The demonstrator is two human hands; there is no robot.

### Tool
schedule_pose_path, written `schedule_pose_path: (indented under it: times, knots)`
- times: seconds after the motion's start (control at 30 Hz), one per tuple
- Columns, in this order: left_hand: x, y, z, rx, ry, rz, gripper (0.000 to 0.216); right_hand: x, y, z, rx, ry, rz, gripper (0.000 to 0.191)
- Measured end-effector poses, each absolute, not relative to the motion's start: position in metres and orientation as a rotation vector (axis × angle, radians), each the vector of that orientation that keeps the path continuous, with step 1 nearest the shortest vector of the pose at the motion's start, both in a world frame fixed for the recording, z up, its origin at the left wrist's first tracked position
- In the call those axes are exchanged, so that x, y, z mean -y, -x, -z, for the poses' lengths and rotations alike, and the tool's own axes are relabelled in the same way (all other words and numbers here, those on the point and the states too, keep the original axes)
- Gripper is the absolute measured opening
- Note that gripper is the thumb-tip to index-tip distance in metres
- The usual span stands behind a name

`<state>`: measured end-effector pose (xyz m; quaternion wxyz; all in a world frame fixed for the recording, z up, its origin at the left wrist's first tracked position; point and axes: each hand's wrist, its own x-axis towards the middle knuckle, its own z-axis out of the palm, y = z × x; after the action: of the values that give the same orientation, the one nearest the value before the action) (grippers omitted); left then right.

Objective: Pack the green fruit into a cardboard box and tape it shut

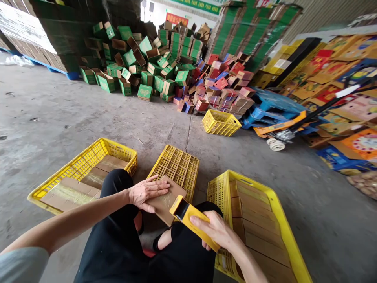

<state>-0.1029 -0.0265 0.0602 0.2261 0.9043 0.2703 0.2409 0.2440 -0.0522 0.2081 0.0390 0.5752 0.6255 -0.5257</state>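
My left hand [146, 192] lies flat, fingers stretched out, on a folded brown cardboard piece [165, 201] that rests on an upturned yellow crate [178, 167] in front of my knees. My right hand [218, 232] is wrapped round a yellow tape dispenser [191, 218], whose black front end touches the near edge of the cardboard. Shiny tape shows on the cardboard's surface.
A yellow crate [70, 169] at the left holds taped flat cardboard pieces; another yellow crate [277, 220] at the right holds a stack of them. Farther off stand a small yellow basket [220, 122], a pallet jack [282, 131], blue pallets and heaps of green and red boxes.
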Motion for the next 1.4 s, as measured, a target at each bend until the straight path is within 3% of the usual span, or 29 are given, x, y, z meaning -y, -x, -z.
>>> schedule_pose_path:
  times: [0.27,0.43,0.67,1.03,1.2,1.4]
  knots:
    - [0.036,0.102,-0.082,-0.740,-2.541,-0.580,0.088,0.056,-0.258,-0.197,-1.949,-1.749,1.643,0.065]
    - [0.050,0.087,-0.096,-0.670,-2.702,-0.553,0.105,0.056,-0.261,-0.186,-1.929,-1.739,1.694,0.067]
    - [0.070,0.031,-0.078,-0.832,-2.763,-0.460,0.134,0.057,-0.264,-0.185,-1.891,-1.765,1.682,0.068]
    - [0.032,0.039,-0.081,-0.658,-2.760,-0.446,0.129,0.069,-0.295,-0.178,-1.715,-1.905,1.788,0.064]
    - [0.024,0.040,-0.084,-0.601,-2.726,-0.387,0.114,0.074,-0.306,-0.167,-1.687,-1.948,1.838,0.064]
    - [0.033,0.032,-0.095,-0.617,-2.727,-0.366,0.116,0.071,-0.299,-0.150,-1.702,-1.868,1.949,0.070]
